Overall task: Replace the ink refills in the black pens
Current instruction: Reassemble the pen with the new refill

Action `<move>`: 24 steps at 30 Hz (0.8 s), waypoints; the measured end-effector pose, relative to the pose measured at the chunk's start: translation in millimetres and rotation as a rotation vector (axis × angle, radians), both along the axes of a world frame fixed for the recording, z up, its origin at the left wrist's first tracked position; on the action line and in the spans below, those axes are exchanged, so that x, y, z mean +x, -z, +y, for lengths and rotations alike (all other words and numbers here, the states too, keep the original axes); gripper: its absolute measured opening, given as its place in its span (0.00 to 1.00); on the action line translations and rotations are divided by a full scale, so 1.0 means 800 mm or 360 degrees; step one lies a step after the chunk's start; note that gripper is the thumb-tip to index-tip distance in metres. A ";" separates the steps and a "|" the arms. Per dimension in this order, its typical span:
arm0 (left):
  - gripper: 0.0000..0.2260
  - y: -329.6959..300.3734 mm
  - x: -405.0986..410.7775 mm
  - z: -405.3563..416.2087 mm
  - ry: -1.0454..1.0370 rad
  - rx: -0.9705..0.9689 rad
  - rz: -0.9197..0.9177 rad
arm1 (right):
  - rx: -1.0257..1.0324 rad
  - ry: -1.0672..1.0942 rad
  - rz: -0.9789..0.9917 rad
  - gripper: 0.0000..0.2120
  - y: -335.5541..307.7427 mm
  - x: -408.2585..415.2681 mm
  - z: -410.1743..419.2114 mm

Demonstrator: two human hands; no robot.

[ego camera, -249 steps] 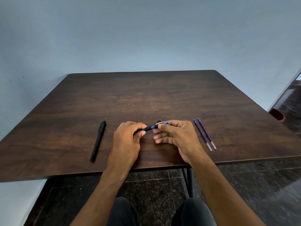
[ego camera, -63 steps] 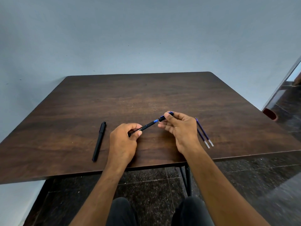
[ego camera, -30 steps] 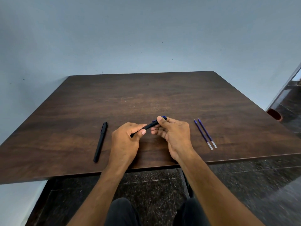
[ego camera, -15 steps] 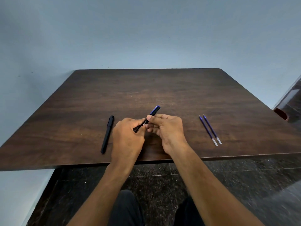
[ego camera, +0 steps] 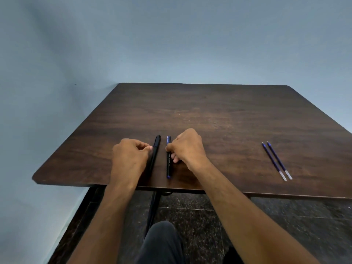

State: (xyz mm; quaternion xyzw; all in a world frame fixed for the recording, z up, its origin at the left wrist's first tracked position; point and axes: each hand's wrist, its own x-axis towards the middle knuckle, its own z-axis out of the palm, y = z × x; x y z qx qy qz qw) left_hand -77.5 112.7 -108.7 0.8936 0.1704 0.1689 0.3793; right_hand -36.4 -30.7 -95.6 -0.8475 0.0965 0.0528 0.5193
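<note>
Two pens lie side by side near the front edge of the dark wooden table [ego camera: 219, 115]. The left one is an all-black pen [ego camera: 156, 147]. The right one is a black pen with blue ends [ego camera: 168, 164], flat on the table. My right hand [ego camera: 187, 147] pinches this pen near its far end. My left hand [ego camera: 129, 157] is curled just left of the all-black pen, with the thumb tip touching it and the knuckles hiding its near part. Two blue refills [ego camera: 276, 161] with clear tips lie together at the right.
The table's front edge [ego camera: 190, 189] runs just under my wrists, and its left corner is close to my left hand. A pale blue wall stands behind and to the left. Dark speckled floor, a table leg [ego camera: 152, 212] and my knee show below.
The blue-ended pen, held in the air between both hands before, now lies on the table beside the all-black pen. My left hand has let go of it and moved to the all-black pen. The view shifted left.
</note>
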 end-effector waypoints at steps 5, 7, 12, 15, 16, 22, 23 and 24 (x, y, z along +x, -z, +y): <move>0.02 0.008 0.012 0.000 0.0057 -0.0014 0.0083 | -0.0207 0.0006 -0.0020 0.04 0.003 0.012 0.023; 0.02 0.011 0.014 -0.002 0.0074 -0.0028 0.0081 | -0.0251 0.0013 0.0006 0.04 0.005 0.017 0.027; 0.05 0.012 0.015 -0.006 0.0128 -0.0065 0.0038 | -0.0104 -0.0014 0.0126 0.08 0.002 0.014 0.022; 0.07 0.012 0.016 -0.007 0.0120 -0.0105 0.0034 | 0.0058 -0.0026 0.0151 0.10 -0.004 0.005 0.014; 0.09 0.012 0.015 -0.007 0.0117 -0.0112 0.0029 | 0.0094 -0.0038 0.0172 0.11 -0.006 0.003 0.013; 0.08 0.010 0.012 -0.008 0.0086 -0.0120 0.0025 | 0.0178 -0.0044 0.0191 0.12 -0.011 -0.004 0.012; 0.07 0.011 0.012 -0.007 0.0079 -0.0121 0.0022 | 0.0177 -0.0032 0.0176 0.12 -0.010 -0.004 0.013; 0.07 0.011 0.011 -0.007 0.0072 -0.0124 0.0022 | 0.0176 -0.0023 0.0163 0.12 -0.009 -0.004 0.013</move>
